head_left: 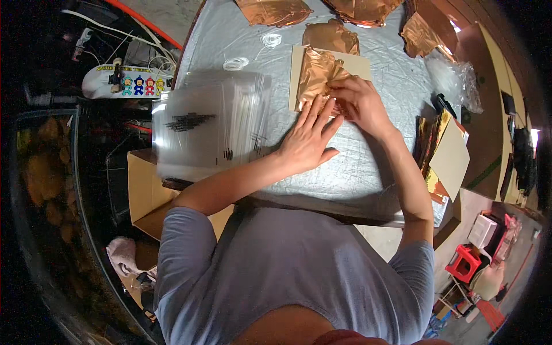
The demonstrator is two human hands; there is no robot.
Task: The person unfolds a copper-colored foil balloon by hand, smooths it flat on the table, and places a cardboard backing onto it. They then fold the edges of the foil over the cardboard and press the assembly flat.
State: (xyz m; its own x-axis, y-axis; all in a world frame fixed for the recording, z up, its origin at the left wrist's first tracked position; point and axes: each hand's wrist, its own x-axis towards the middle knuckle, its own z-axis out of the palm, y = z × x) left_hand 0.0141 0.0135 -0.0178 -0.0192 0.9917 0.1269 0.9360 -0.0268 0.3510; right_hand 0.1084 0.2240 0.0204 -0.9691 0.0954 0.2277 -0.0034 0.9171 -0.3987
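Observation:
A crumpled copper-coloured foil piece (316,75) lies on a beige card (295,69) on the table, partly folded over itself. My left hand (307,135) rests with its fingers stretched out, the fingertips pressing on the foil's near edge. From the right, my right hand (362,103) has its fingers bent together on the foil's right side and appears to pinch it; the fingertips are partly hidden. Just beyond the card lies another copper foil piece (330,37).
A stack of clear plastic bags (190,135) covers the table's left side. White string coils (236,63) lie beyond it. More copper foil (276,11) sits along the far edge. At right are a clear plastic bag (457,80) and a box of cards and foil (448,155).

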